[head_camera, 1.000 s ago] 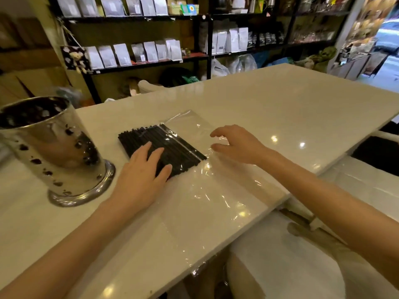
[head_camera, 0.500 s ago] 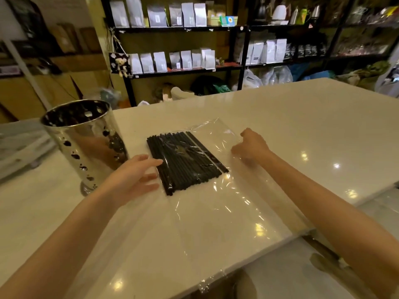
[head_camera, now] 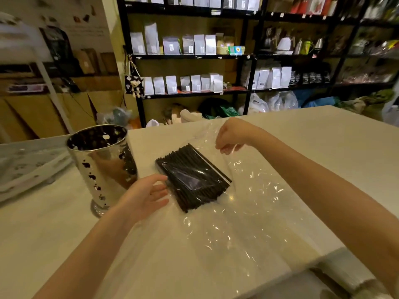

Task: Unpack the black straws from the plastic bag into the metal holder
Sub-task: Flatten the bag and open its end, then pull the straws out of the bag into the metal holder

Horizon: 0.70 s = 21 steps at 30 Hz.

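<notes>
A flat bundle of thin black plastic straws lies on the pale stone counter, inside a large clear, crinkled plastic bag that spreads out toward the near edge of the counter. Just to the left of the bundle stands the tall, mirror-bright metal holder, upright on its flared foot, its mouth open and, as far as the dark interior shows, with no straws standing in it. The right hand is raised at the far end of the bag, its fingers curled and pinching a fold of the clear film, which lifts off the counter beneath it. The left hand hovers beside the near-left end of the bundle, between it and the holder, with fingers loosely spread and extended toward the straws — holding nothing; whether the fingertips touch the film cannot be told. The step in hand looks like getting the bag open or peeling it back from the straws, so none of the unpacking proper is done yet. The next move probably calls for the right hand to keep the film taut and raised while the left finds the bag's opening and gathers the straws as one bunch — loose, they would roll and scatter — before standing them in the holder nearby.
</notes>
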Each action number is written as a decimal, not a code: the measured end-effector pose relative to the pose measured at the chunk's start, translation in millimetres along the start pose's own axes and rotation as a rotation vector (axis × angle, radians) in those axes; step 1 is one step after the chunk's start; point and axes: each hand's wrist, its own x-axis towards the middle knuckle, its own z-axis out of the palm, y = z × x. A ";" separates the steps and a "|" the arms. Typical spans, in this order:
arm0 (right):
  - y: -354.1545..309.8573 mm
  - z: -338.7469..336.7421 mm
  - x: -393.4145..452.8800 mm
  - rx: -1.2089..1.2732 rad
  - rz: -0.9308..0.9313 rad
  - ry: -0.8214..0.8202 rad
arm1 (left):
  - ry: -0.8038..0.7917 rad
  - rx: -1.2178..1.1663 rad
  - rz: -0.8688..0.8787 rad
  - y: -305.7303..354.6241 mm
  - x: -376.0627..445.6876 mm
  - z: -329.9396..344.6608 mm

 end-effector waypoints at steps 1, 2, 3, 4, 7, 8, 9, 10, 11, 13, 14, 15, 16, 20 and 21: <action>-8.6 -3.6 -0.2 -0.028 -0.039 0.024 | -0.006 -0.010 0.002 0.9 0.1 0.6; -17.0 -8.5 0.0 -0.044 -0.079 0.058 | -0.023 -0.029 -0.003 1.6 -0.3 0.8; -25.1 -14.8 0.1 -0.038 -0.120 0.096 | -0.047 -0.062 -0.009 1.8 -1.2 1.2; -33.6 -22.3 -0.5 -0.008 -0.162 0.129 | -0.062 -0.100 -0.009 1.5 -2.0 2.0; -56.9 -45.1 -4.9 0.090 -0.323 0.212 | -0.054 -0.263 0.012 -0.4 -5.0 8.4; -64.0 -50.2 -7.3 0.074 -0.369 0.210 | -0.059 -0.332 0.005 -1.4 -6.9 12.2; -71.0 -53.6 -9.7 0.031 -0.406 0.190 | -0.073 -0.388 -0.009 -2.5 -8.8 16.4; -77.2 -55.7 -12.1 -0.020 -0.435 0.172 | -0.091 -0.419 -0.030 -3.5 -11.3 20.3; -82.2 -58.0 -13.7 -0.048 -0.454 0.177 | -0.120 -0.434 -0.055 -4.0 -14.3 24.0; -90.2 -65.8 -16.5 -0.036 -0.477 0.230 | -0.205 -0.492 -0.112 -4.3 -20.5 27.8; -93.5 -70.4 -18.1 -0.045 -0.491 0.250 | -0.256 -0.520 -0.139 -4.3 -22.7 29.4; -96.4 -74.0 -20.5 -0.075 -0.501 0.243 | -0.307 -0.523 -0.154 -4.1 -25.3 31.2; -98.4 -77.4 -23.5 -0.101 -0.508 0.230 | -0.349 -0.502 -0.156 -4.2 -28.5 32.7; -106.6 -98.0 -34.5 0.047 -0.550 0.312 | -0.408 -0.578 -0.098 2.1 -35.9 43.0; -108.4 -103.6 -37.3 0.104 -0.555 0.340 | -0.425 -0.627 -0.075 6.4 -38.4 45.8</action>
